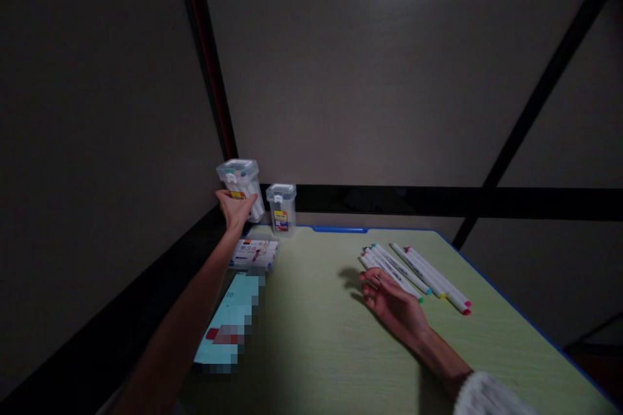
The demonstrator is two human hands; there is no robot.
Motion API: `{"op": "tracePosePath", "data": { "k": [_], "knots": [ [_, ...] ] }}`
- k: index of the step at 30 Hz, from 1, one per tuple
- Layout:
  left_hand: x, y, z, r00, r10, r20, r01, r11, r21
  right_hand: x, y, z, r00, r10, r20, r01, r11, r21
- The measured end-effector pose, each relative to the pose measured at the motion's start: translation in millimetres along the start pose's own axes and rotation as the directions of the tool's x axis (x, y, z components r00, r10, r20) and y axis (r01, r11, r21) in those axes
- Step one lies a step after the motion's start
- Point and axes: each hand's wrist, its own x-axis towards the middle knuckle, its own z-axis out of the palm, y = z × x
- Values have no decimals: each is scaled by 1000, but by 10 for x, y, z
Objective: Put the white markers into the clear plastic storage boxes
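My left hand (235, 209) is stretched out to the far left corner of the green table (316, 337), closed around a clear plastic marker box (241, 183) that it holds tilted above the tabletop. A second clear box (281, 206) with a yellow label stands upright just to its right. My right hand (392, 303) lies on the table with fingers loosely curled, its fingertips touching the nearest of several white markers (413, 272) laid side by side.
A flat pack of markers (254, 253) lies on the table below the held box. A light blue card (228, 327) lies near the left edge. A dark rail (438, 201) runs behind the table; the right edge is trimmed in blue.
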Motion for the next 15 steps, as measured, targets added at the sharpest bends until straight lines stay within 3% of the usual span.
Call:
{"op": "tracePosePath", "data": {
  "k": [7,15],
  "knots": [
    [-11,-120,258,994,-113,1,113,991,73,27,25,-12,1000,-5,-13,5,1000,-7],
    [-119,-330,383,985,-172,0,171,978,118,40,26,-18,1000,-2,6,2,999,-44]
  ]
}}
